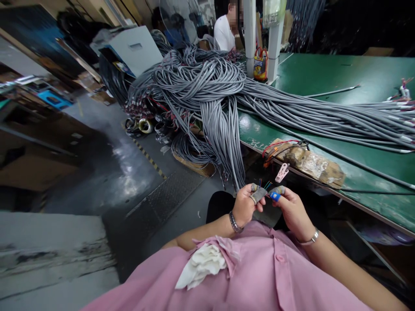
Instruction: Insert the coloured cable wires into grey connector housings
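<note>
In front of my chest, my left hand [248,203] pinches the end of a cable whose thin coloured wires [267,185] fan out past the fingertips. Close against it, my right hand [291,207] is closed with thumb and finger at those same wires. Grey finger covers wrap some fingertips on both hands, and a blue band [275,196] circles a right fingertip. Most of the held cable is hidden by my fingers. Just beyond my right hand, a pink clip [282,172] hangs at the bench edge.
A large heap of grey cables [201,82] spills over the left end of the green bench [324,75]. A taped wooden block [311,164] with wires sits at the near edge. Behind the heap is a person in a white shirt [223,33]. A small bag [260,65] stands by the white posts.
</note>
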Demonstrator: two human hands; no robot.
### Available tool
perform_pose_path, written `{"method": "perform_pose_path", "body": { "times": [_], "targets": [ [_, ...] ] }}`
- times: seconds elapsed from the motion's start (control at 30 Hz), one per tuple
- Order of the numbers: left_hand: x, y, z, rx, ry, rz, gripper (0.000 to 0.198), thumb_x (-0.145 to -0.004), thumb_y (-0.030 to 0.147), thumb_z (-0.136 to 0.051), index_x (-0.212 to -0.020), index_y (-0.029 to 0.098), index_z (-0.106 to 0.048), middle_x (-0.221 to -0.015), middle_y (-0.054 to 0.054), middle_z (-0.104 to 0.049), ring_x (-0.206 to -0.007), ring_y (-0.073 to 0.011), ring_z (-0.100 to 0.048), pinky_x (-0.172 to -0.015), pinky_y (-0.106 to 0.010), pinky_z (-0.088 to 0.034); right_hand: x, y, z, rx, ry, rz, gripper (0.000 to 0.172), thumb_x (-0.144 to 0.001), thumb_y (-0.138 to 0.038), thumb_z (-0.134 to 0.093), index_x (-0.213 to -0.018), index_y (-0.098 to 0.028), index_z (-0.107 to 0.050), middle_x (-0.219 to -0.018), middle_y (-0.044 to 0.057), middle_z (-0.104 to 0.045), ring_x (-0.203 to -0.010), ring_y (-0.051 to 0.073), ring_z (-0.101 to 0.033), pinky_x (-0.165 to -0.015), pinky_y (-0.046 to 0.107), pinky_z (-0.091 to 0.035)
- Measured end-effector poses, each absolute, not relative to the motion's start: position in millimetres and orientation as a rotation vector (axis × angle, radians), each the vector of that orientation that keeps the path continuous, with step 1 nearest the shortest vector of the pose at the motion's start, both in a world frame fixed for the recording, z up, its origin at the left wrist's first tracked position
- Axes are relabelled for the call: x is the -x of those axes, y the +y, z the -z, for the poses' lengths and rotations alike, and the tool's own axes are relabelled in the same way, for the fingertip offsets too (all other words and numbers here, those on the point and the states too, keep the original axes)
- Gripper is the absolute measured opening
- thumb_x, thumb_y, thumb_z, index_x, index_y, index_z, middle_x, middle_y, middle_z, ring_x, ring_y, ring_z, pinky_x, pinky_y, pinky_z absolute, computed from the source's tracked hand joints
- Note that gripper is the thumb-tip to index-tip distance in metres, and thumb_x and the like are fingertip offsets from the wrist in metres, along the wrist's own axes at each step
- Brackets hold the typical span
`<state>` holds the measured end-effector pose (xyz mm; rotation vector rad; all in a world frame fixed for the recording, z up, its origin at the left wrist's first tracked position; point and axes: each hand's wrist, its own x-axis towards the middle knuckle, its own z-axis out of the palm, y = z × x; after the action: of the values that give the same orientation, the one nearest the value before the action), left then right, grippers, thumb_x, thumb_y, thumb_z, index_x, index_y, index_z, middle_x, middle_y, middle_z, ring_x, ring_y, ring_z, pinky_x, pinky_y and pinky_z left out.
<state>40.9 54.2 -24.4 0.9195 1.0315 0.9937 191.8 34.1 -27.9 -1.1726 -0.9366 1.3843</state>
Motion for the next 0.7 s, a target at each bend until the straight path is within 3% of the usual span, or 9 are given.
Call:
{"method": "perform_pose_path", "body": {
  "times": [0.17,0.37,0.7],
  "targets": [
    [-41.8,57.1,23.1,-0.927,1.023,-1.022,0.028,-0.077,0.038,-0.068,-0.069,0.015,-0.054,-0.055,0.002,-0.059,-0.036,-0.0062,-0.048,-0.036,-0.018,-0.030,-194.3,40.8,21.0,1.137,-0.901,-1.448,0.018,-0.080,-0.038,-0.069,-0.088,-0.021,-0.066,-0.081,0.000,-0.061,-0.068,0.013,-0.050,-0.062,0.026,-0.040],
    [-44.0,56.2,19.3,-0.940,1.038,-0.950,0.030,-0.075,0.040,-0.069,-0.068,0.015,-0.054,-0.055,0.002,-0.060,-0.035,-0.0062,-0.048,-0.036,-0.018,-0.029,-193.9,47.5,10.6,1.150,-0.892,-1.433,0.020,-0.077,-0.037,-0.073,-0.080,-0.020,-0.065,-0.073,-0.001,-0.059,-0.065,0.012,-0.049,-0.061,0.026,-0.039],
    [-47.4,57.7,8.9,-0.873,1.061,-0.976,0.031,-0.073,0.043,-0.068,-0.069,0.016,-0.053,-0.057,0.001,-0.061,-0.037,-0.0060,-0.049,-0.035,-0.018,-0.024,-194.9,42.8,17.3,1.195,-0.854,-1.385,0.022,-0.074,-0.042,-0.075,-0.078,-0.021,-0.069,-0.078,0.001,-0.067,-0.068,0.015,-0.055,-0.061,0.028,-0.041]
  ]
}}
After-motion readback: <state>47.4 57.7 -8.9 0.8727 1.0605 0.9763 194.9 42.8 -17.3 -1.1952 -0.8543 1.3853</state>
